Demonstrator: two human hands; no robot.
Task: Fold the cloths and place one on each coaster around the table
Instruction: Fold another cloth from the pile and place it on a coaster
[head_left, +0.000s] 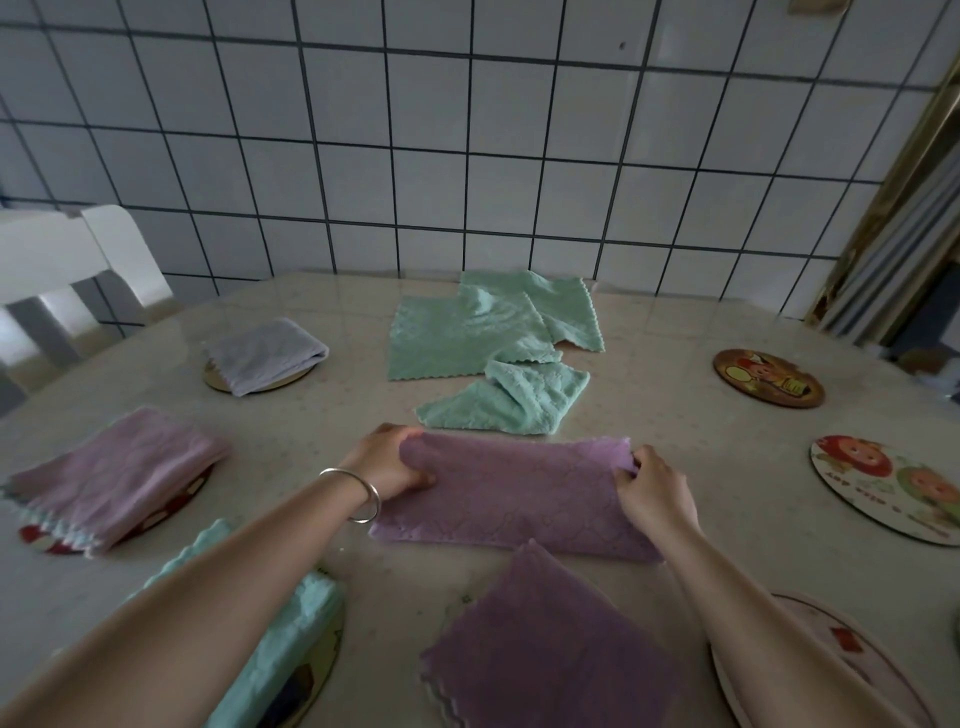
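A purple cloth (514, 493), folded into a long strip, lies in the middle of the table. My left hand (387, 460) grips its left end and my right hand (654, 488) grips its right end. Folded cloths rest on coasters: a grey one (265, 353) at the far left, a pink one (114, 473) at the left, a mint one (280, 649) at the near left and a purple one (550, 644) at the front. Bare coasters lie at the far right (768, 378), right (893, 488) and near right (810, 665). Unfolded mint cloths (467, 332) lie at the back, one crumpled (509, 400).
The table (675, 415) has a glossy beige cover and stands against a white tiled wall. A white chair (67, 260) stands at the far left. A gold-framed door edge (893, 208) is at the right.
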